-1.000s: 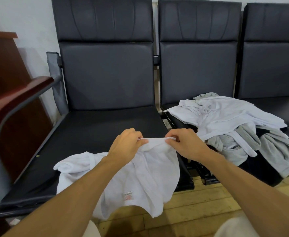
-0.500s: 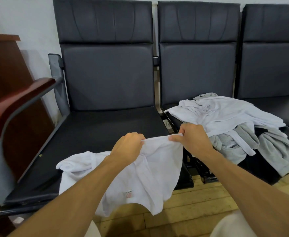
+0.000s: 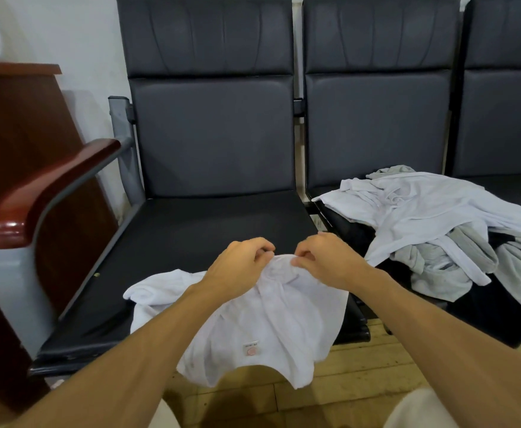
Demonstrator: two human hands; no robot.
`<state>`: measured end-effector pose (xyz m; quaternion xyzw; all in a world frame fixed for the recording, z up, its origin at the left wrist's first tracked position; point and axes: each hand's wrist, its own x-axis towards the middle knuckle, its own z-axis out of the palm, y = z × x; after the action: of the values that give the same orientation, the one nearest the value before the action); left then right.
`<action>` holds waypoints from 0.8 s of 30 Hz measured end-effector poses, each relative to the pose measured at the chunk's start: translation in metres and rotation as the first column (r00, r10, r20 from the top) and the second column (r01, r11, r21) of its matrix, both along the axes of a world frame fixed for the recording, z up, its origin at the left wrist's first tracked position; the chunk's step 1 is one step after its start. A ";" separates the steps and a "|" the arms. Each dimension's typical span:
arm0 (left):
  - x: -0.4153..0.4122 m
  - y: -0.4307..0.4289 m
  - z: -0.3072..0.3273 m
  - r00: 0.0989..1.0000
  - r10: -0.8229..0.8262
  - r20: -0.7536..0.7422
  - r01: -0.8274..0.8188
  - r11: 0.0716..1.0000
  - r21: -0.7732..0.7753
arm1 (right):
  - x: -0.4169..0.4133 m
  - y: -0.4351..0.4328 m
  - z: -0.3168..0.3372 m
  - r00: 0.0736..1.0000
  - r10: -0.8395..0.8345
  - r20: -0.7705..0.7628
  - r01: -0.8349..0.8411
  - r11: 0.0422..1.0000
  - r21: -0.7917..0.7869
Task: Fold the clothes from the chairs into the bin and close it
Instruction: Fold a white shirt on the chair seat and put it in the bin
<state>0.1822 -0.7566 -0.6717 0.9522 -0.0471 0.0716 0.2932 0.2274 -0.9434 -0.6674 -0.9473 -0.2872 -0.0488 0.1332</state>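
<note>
— Whereabouts of the shirt?
— Lying on the front of the left seat, draped over its edge and hanging toward the floor. White, crumpled, with a small label showing low on the hanging part.
— Left hand?
— Pinching a bunched fold at the shirt's top, fingers curled, thumb pressed to them.
— Right hand?
— Doing likewise: pinching the same bunch from the other side, just beside the left hand, both over the seat's front half.
— Lifted clear or lying?
— Raised a little at the pinch only; otherwise resting on the seat, with a rolled sleeve end stretched out to the left.
— More clothes anywhere?
— Heaped in a pile on the next seat to the right: white on top, grey beneath, something dark lowest, spilling over the front edge. Near the right forearm, not touching it as far as can be told.
— And around all that?
— Three black padded backs in a row against a white wall. At the far left a red-brown armrest on a grey metal frame, with a dark wooden cabinet behind. Pale wooden planks for the floor, seen below the shirt's hem.
</note>
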 end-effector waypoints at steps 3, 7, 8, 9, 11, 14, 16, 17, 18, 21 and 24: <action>-0.003 0.035 0.003 0.993 0.112 0.037 -0.108 0.988 -0.113 | 0.006 0.002 -0.004 0.999 -0.037 -0.022 0.039 0.992 0.123; -0.012 0.103 -0.001 0.937 0.341 0.072 -0.314 0.916 -0.250 | 0.015 0.010 -0.009 0.994 -0.060 -0.096 0.077 0.980 0.186; -0.015 0.119 -0.005 0.916 0.399 0.046 -0.371 0.884 -0.283 | 0.018 0.013 -0.011 0.993 -0.061 -0.098 0.077 0.982 0.172; -0.017 0.134 -0.010 0.893 0.451 0.009 -0.428 0.853 -0.298 | 0.020 0.017 -0.012 0.993 -0.063 -0.098 0.078 0.985 0.154; -0.021 0.155 -0.019 0.873 0.482 -0.075 -0.484 0.836 -0.258 | 0.023 0.025 -0.015 0.991 -0.075 -0.107 0.084 0.993 0.088; -0.027 0.168 -0.031 0.899 0.367 -0.238 -0.378 0.926 -0.001 | 0.023 0.035 -0.020 0.987 -0.083 -0.134 0.086 0.996 0.014; -0.029 0.170 -0.033 0.890 0.341 -0.302 -0.315 0.940 0.133 | 0.021 0.039 -0.021 0.984 -0.083 -0.155 0.087 0.996 0.017; -0.028 0.171 -0.033 0.896 0.330 -0.298 -0.302 0.943 0.138 | 0.021 0.040 -0.022 0.984 -0.083 -0.160 0.087 0.996 0.018; -0.026 0.172 -0.033 0.903 0.320 -0.288 -0.299 0.947 0.117 | 0.021 0.042 -0.023 0.983 -0.085 -0.162 0.087 0.996 0.010; -0.021 0.173 -0.033 0.910 0.295 -0.292 -0.279 0.955 0.097 | 0.023 0.044 -0.021 0.984 -0.124 -0.131 0.130 0.991 0.043; -0.016 0.173 -0.035 0.901 0.309 -0.306 -0.265 0.948 0.177 | 0.024 0.041 -0.015 0.973 -0.226 -0.050 0.232 0.959 0.164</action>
<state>0.1661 -0.5838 -0.7064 0.9643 0.1390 -0.0493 0.2198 0.2516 -0.9020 -0.6824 -0.9601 -0.1685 -0.0736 0.2107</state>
